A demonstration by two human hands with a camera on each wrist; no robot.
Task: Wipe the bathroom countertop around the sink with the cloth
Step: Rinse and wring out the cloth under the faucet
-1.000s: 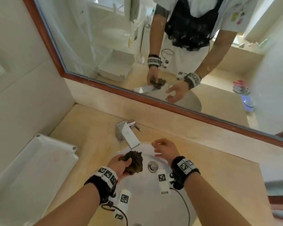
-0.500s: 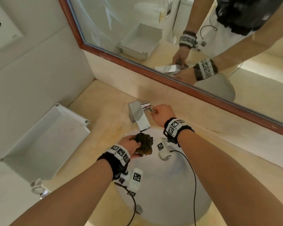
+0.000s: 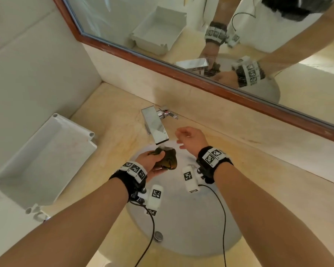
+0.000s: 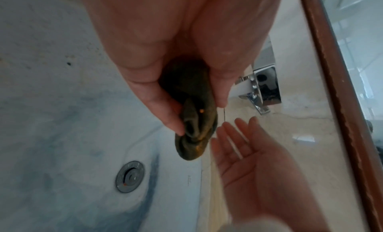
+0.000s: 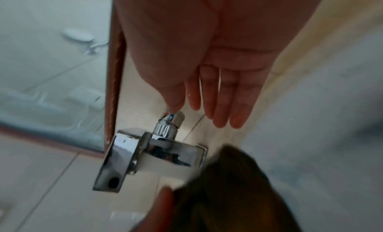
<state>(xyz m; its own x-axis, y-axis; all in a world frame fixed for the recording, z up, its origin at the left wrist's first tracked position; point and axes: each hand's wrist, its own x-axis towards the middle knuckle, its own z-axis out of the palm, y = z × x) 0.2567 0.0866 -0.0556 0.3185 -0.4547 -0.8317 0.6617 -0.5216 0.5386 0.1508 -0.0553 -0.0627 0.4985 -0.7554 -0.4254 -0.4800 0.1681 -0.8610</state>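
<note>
We hold the cloth (image 3: 167, 159) bunched into a dark, olive-brown wad in our left hand (image 3: 152, 162), fingers and thumb curled round it, right over the white sink basin (image 3: 181, 224) and just under the spout of the chrome faucet (image 3: 155, 128), a sensible spot, we judge, for wetting it or letting drips fall into the bowl, not onto the stone. Our right hand (image 3: 191, 138) hovers beside the faucet with fingers straight and loosely spread, holding nothing; from the right wrist view its fingertips (image 5: 223, 114) sit near the faucet handle (image 5: 168, 124), apart from it or barely brushing, we cannot tell which. No water stream shows clearly. The beige marble countertop (image 3: 114, 116) around the bowl looks untouched by the cloth, so the wiping itself is not yet underway. A white plastic tray (image 3: 44, 160) rests on the counter to the left, and the mirror (image 3: 181, 26) runs along the back.
</note>
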